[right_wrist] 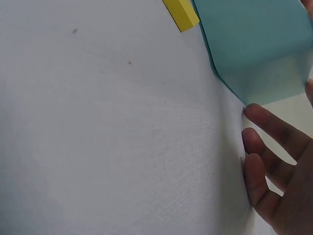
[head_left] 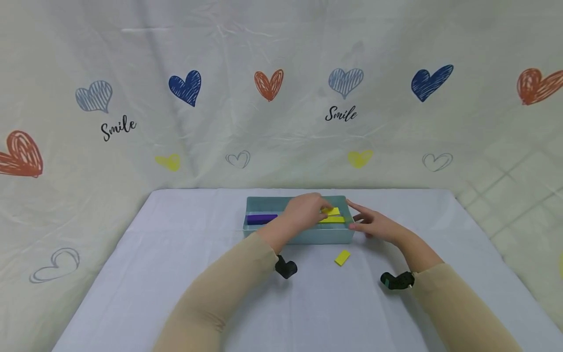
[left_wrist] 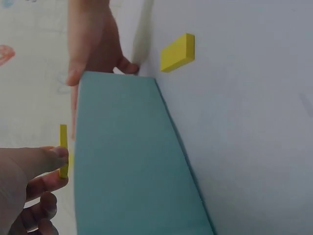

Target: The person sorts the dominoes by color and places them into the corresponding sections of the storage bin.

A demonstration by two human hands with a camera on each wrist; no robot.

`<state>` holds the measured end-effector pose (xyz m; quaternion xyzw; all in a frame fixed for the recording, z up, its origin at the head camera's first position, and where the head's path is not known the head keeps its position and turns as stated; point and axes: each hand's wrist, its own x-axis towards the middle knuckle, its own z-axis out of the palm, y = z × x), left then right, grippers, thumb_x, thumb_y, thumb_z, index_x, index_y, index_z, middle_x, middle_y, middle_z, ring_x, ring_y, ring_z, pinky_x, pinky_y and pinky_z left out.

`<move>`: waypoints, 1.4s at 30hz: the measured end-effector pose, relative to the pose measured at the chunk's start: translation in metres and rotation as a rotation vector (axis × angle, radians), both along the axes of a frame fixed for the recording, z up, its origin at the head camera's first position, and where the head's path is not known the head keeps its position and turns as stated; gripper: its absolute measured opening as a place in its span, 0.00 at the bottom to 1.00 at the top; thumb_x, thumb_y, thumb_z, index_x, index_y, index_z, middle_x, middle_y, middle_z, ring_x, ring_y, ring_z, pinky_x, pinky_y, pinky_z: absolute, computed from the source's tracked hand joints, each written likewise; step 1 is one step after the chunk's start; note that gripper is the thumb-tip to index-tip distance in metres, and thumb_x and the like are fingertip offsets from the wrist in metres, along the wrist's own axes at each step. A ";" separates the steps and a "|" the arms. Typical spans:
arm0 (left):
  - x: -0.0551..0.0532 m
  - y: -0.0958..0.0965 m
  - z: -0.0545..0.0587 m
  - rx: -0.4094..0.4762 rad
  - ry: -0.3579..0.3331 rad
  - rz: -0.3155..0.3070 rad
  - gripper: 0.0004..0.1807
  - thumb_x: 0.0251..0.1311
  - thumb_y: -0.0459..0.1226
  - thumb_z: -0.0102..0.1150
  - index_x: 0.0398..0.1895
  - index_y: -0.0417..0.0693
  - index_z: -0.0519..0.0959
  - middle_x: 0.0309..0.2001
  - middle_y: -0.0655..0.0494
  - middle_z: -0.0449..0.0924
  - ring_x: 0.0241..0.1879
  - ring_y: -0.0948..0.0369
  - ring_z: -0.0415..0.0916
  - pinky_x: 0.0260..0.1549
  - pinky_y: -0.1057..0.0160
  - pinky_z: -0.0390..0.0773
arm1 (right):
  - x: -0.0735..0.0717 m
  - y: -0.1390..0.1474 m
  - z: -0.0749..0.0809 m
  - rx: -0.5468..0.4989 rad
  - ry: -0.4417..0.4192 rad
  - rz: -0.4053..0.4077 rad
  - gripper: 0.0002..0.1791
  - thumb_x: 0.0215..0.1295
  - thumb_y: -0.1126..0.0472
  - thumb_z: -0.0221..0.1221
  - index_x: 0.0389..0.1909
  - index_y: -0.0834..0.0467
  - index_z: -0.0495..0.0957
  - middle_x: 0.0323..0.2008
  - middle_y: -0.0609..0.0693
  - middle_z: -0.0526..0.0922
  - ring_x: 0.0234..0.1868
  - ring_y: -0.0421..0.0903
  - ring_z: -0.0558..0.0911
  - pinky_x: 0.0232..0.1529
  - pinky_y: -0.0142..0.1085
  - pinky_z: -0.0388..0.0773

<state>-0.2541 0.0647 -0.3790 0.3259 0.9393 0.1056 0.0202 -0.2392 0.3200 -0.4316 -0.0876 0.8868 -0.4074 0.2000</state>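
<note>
A teal box (head_left: 321,237) stands on the white-covered table. My left hand (head_left: 307,209) is over its open top, and in the left wrist view the thumb and fingers pinch a thin yellow block (left_wrist: 63,151). Inside the box, close to that hand, lies another yellow block (head_left: 333,220); to the left is a long purple piece (head_left: 261,219), partly covered by my wrist. At the box's right end my right hand (head_left: 375,226) rests with fingers spread, thumb and index finger touching the end. A loose yellow block (head_left: 342,257) lies on the cloth in front of the box.
The white table cover (head_left: 316,313) stretches around the box. Behind the table hangs a pale sheet (head_left: 290,132) printed with hearts. Dark devices are strapped at both wrists, such as the right wrist camera (head_left: 397,280).
</note>
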 end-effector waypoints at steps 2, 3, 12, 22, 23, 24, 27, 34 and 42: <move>-0.004 0.005 -0.004 -0.006 -0.007 -0.001 0.18 0.66 0.46 0.62 0.59 0.65 0.82 0.53 0.68 0.82 0.53 0.66 0.77 0.47 0.66 0.78 | 0.000 0.001 0.000 -0.007 -0.001 -0.002 0.47 0.68 0.46 0.61 0.80 0.38 0.43 0.68 0.69 0.64 0.57 0.58 0.74 0.44 0.42 0.76; -0.006 0.007 -0.006 -0.008 -0.011 -0.003 0.18 0.67 0.46 0.62 0.59 0.64 0.82 0.54 0.67 0.82 0.53 0.66 0.77 0.48 0.65 0.78 | 0.000 0.001 -0.001 -0.010 -0.002 -0.002 0.47 0.68 0.46 0.61 0.80 0.38 0.43 0.68 0.69 0.64 0.57 0.58 0.74 0.44 0.42 0.76; -0.022 0.022 -0.019 -0.031 -0.039 0.026 0.18 0.67 0.46 0.61 0.59 0.62 0.82 0.54 0.66 0.82 0.52 0.65 0.77 0.50 0.64 0.77 | 0.001 0.001 0.001 -0.020 0.002 0.006 0.46 0.69 0.48 0.60 0.80 0.40 0.43 0.68 0.69 0.64 0.56 0.58 0.74 0.44 0.42 0.76; -0.034 0.034 -0.029 -0.017 -0.087 0.062 0.16 0.69 0.44 0.59 0.58 0.62 0.82 0.56 0.66 0.81 0.57 0.65 0.75 0.56 0.64 0.74 | -0.001 0.003 -0.002 -0.024 0.013 0.002 0.46 0.68 0.48 0.61 0.80 0.38 0.44 0.68 0.68 0.64 0.58 0.58 0.74 0.44 0.42 0.76; -0.035 0.035 -0.031 -0.019 -0.087 0.063 0.16 0.69 0.43 0.59 0.58 0.62 0.82 0.56 0.66 0.80 0.58 0.65 0.74 0.56 0.64 0.74 | -0.002 0.003 -0.003 -0.022 0.017 0.002 0.46 0.68 0.48 0.61 0.80 0.38 0.44 0.68 0.68 0.64 0.58 0.58 0.74 0.44 0.42 0.76; -0.035 0.036 -0.032 -0.021 -0.089 0.066 0.15 0.69 0.43 0.59 0.57 0.62 0.83 0.56 0.66 0.80 0.58 0.65 0.74 0.56 0.64 0.74 | -0.002 0.003 -0.003 -0.022 0.020 0.001 0.46 0.68 0.48 0.62 0.80 0.38 0.44 0.68 0.68 0.64 0.58 0.58 0.74 0.44 0.42 0.76; -0.035 0.039 -0.035 -0.027 -0.097 0.074 0.15 0.69 0.43 0.59 0.57 0.62 0.83 0.56 0.66 0.81 0.57 0.64 0.74 0.55 0.63 0.74 | -0.003 0.004 -0.004 -0.025 0.022 0.006 0.46 0.68 0.48 0.62 0.80 0.38 0.44 0.68 0.68 0.64 0.58 0.59 0.74 0.44 0.41 0.76; -0.033 0.044 -0.036 -0.055 -0.104 0.084 0.15 0.68 0.43 0.60 0.56 0.63 0.83 0.55 0.67 0.81 0.55 0.65 0.75 0.53 0.64 0.76 | -0.002 0.005 -0.006 -0.021 0.021 0.008 0.46 0.68 0.48 0.61 0.80 0.38 0.44 0.67 0.68 0.65 0.58 0.59 0.74 0.44 0.42 0.76; -0.033 0.048 -0.039 -0.085 -0.109 0.066 0.14 0.69 0.43 0.59 0.56 0.65 0.83 0.57 0.69 0.80 0.58 0.65 0.75 0.54 0.64 0.75 | -0.002 0.004 -0.005 -0.020 0.027 0.007 0.45 0.69 0.48 0.61 0.80 0.39 0.45 0.67 0.68 0.65 0.58 0.59 0.74 0.44 0.41 0.76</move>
